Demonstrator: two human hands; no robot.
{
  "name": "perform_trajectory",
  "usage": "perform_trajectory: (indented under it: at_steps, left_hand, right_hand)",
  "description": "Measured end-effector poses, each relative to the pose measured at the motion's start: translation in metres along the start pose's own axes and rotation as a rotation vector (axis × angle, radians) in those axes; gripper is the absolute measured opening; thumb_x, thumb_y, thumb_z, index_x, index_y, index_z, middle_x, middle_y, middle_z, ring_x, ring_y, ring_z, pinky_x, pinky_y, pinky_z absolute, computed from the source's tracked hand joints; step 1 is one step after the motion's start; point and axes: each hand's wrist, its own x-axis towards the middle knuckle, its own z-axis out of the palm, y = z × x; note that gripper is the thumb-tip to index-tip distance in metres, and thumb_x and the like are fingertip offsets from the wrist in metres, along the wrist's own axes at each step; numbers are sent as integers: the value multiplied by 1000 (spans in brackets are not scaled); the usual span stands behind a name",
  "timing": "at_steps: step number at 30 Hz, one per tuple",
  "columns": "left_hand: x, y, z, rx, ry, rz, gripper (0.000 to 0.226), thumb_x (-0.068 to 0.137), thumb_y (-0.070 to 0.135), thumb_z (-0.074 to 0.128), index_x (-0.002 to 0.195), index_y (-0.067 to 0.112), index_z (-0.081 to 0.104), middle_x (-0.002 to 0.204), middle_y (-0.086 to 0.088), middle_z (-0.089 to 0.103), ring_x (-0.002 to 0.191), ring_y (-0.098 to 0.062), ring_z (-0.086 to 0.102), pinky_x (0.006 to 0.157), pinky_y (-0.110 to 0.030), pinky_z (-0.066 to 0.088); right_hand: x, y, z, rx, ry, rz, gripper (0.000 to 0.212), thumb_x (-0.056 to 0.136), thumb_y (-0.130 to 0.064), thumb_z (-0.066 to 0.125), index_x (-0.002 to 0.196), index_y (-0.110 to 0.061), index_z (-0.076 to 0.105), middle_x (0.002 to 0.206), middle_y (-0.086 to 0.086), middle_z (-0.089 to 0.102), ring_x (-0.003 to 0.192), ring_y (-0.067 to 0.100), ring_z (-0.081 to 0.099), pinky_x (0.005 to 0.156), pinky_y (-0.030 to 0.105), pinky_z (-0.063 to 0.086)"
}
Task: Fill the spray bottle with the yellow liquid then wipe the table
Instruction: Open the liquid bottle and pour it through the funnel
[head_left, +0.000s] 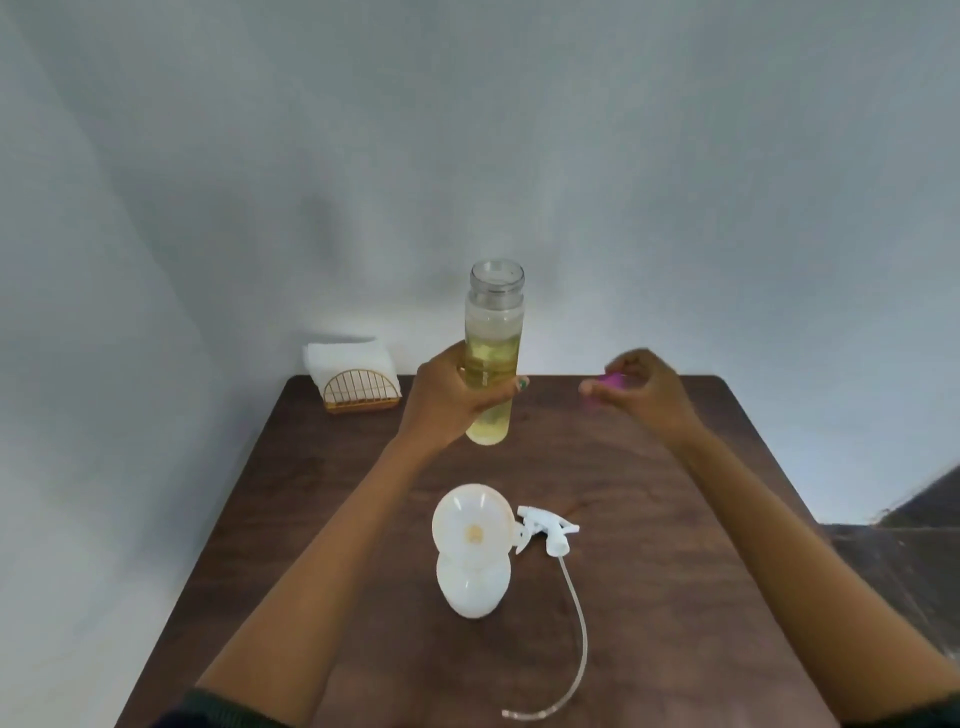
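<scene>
1. A clear cylindrical bottle (492, 358) is gripped round its lower half by the left hand (451, 402) and held upright above the far part of the table (649, 519). Its mouth is uncapped. Yellow liquid fills roughly the lower two thirds; the neck section is clear.
2. A small purple cap (613, 381) is pinched in the curled fingers of the right hand (641, 392), well apart from the bottle and to its right.
3. A white spray bottle (472, 577) stands near the table's middle with a white funnel (474, 529) seated in its neck.
4. The white trigger sprayer head (550, 531) lies on the table just beside the funnel, its dip tube (582, 639) curving toward the near edge.
5. White napkins are stacked in a gold wire holder (358, 389) at the far left corner.
</scene>
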Motion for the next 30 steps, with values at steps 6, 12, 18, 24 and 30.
perform_trajectory:
  at_steps: [6,12,18,24,30]
  left_hand:
    - [-2,-2,2,14,17,-6,35,68,44,81,92,21,68,82,14,70,75,7,66,68,-13,53]
    - [-4,-6,4,13,4,-33,37,68,45,81,93,21,68,85,12,72,77,4,67,73,-20,56]
    - [-5,-7,8,24,0,-44,39,68,47,80,93,20,68,84,12,72,78,2,67,75,-25,56]
    - [-4,-6,10,25,-8,-50,39,68,47,80,93,20,68,84,11,72,77,2,67,75,-26,57]
    - [-2,-6,10,12,-14,-47,39,68,48,80,93,20,68,84,11,73,77,1,67,75,-27,57]
  right_hand:
    - [-64,111,25,-129,-23,295,39,58,-24,88,75,-15,54,84,6,65,78,20,59,71,29,46]
    - [-110,158,44,-211,-72,418,38,57,-17,88,66,-17,52,98,4,68,89,20,62,72,27,45]
    - [-128,169,46,-532,-143,383,35,59,-30,84,61,-25,49,120,-8,64,110,16,55,81,33,30]
    - [-130,172,37,-682,-233,379,33,65,-37,79,67,-30,46,115,-16,59,113,15,42,80,33,26]
    - [-109,148,36,-479,-42,338,17,75,-36,70,85,-33,56,110,-9,55,116,20,41,92,41,30]
